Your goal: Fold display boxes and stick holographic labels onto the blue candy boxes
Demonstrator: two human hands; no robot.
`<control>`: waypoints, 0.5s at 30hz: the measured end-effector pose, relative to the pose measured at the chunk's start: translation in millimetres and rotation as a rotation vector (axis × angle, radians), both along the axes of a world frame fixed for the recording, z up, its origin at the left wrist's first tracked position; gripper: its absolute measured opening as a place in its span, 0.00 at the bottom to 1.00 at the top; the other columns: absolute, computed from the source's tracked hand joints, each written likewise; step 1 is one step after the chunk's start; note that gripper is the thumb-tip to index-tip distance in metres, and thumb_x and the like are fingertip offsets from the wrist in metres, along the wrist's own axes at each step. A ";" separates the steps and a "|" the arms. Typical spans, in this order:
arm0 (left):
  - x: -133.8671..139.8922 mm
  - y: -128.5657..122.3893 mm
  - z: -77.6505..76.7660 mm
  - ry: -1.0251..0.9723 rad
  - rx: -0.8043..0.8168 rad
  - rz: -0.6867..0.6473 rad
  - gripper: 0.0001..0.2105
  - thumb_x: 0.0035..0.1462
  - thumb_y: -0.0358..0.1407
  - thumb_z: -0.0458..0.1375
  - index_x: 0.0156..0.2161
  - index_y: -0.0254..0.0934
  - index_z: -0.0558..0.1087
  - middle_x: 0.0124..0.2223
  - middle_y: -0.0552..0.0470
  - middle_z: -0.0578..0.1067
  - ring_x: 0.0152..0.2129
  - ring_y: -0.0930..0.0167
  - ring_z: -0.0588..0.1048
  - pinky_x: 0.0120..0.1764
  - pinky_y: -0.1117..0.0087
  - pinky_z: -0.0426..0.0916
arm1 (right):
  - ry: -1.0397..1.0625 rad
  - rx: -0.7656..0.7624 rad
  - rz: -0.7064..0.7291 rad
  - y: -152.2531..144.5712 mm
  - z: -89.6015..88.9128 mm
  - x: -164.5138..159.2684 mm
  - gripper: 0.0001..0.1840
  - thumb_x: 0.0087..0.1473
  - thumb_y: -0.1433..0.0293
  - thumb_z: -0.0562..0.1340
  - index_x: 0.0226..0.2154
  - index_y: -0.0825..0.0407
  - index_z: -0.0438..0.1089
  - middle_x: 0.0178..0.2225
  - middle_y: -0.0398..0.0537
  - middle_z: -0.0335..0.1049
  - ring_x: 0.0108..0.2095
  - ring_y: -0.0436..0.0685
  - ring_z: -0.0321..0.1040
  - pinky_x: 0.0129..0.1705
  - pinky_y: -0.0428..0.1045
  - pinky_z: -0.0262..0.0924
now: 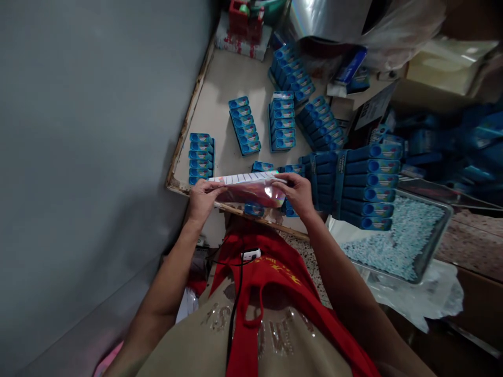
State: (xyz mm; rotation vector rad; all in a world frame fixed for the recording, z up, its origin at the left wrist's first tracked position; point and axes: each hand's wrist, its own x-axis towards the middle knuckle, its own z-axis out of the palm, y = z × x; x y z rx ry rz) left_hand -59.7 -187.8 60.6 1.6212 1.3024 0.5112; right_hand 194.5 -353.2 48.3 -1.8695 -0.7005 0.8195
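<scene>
Both hands hold a shiny clear plastic bag (255, 193) by its two ends, level above the front edge of the table. A white strip with dark slanted lines runs along its far side. The fingers of my left hand (202, 200) pinch the left end. At the right end my right hand (297, 192) pinches it between thumb and fingers. Small blue boxes (254, 209) lie partly hidden under the bag. A row of blue boxes (201, 157) stands just beyond my left hand, and a larger stacked block of blue boxes (353, 183) is right of my right hand.
More rows of blue boxes (244, 125) stand on the pale table (220, 73). A red tape dispenser (245, 21) sits at the far edge. On the right is a tray of pale blue pellets (401, 241). A grey wall (98, 104) borders the left side.
</scene>
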 end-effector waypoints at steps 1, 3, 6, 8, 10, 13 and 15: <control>0.7 1.6 2.9 0.016 0.086 0.017 0.09 0.43 0.37 0.77 0.32 0.42 0.85 0.36 0.50 0.73 0.40 0.64 0.75 0.47 0.62 0.72 | -0.099 -0.022 0.019 0.4 6.5 1.2 0.14 0.54 0.55 0.71 0.36 0.47 0.82 0.37 0.49 0.78 0.40 0.60 0.72 0.48 0.57 0.68; 3.2 6.2 11.9 0.041 0.225 0.029 0.10 0.41 0.35 0.79 0.29 0.43 0.84 0.39 0.48 0.72 0.47 0.60 0.74 0.53 0.58 0.70 | -0.320 -0.076 0.089 2.2 20.3 4.2 0.10 0.57 0.58 0.69 0.32 0.47 0.80 0.42 0.53 0.75 0.47 0.65 0.69 0.53 0.62 0.64; 9.8 17.8 31.4 0.031 0.232 -0.085 0.07 0.44 0.35 0.77 0.28 0.45 0.84 0.40 0.48 0.76 0.46 0.58 0.75 0.54 0.56 0.68 | -0.543 -0.098 0.312 14.7 40.5 5.8 0.06 0.57 0.64 0.69 0.39 0.45 0.78 0.51 0.53 0.74 0.55 0.69 0.66 0.64 0.68 0.52; 15.0 27.9 46.3 0.011 0.146 -0.189 0.05 0.49 0.34 0.75 0.28 0.44 0.83 0.34 0.50 0.77 0.38 0.60 0.76 0.50 0.58 0.68 | -0.587 -0.089 0.500 32.5 51.3 2.2 0.13 0.59 0.65 0.67 0.48 0.43 0.77 0.48 0.51 0.78 0.52 0.67 0.69 0.67 0.67 0.47; 19.8 37.7 61.1 0.025 0.103 -0.258 0.05 0.51 0.33 0.73 0.28 0.43 0.83 0.30 0.51 0.78 0.34 0.62 0.76 0.49 0.58 0.67 | -0.602 -0.106 0.683 55.7 59.4 -5.1 0.15 0.62 0.67 0.65 0.51 0.44 0.77 0.43 0.50 0.80 0.46 0.64 0.72 0.63 0.62 0.51; 27.2 47.7 77.9 0.114 0.177 -0.315 0.05 0.50 0.30 0.74 0.30 0.42 0.83 0.33 0.50 0.79 0.39 0.60 0.75 0.58 0.52 0.61 | -0.622 -0.176 0.863 89.7 68.0 -19.0 0.11 0.64 0.70 0.62 0.44 0.49 0.80 0.40 0.54 0.82 0.42 0.62 0.75 0.50 0.55 0.56; 34.1 50.5 80.9 0.120 0.205 -0.378 0.11 0.45 0.28 0.76 0.34 0.42 0.82 0.35 0.49 0.78 0.46 0.56 0.73 0.61 0.50 0.58 | -0.637 -0.216 0.895 106.1 72.1 -27.5 0.11 0.66 0.70 0.61 0.40 0.50 0.81 0.38 0.53 0.82 0.40 0.61 0.75 0.44 0.53 0.54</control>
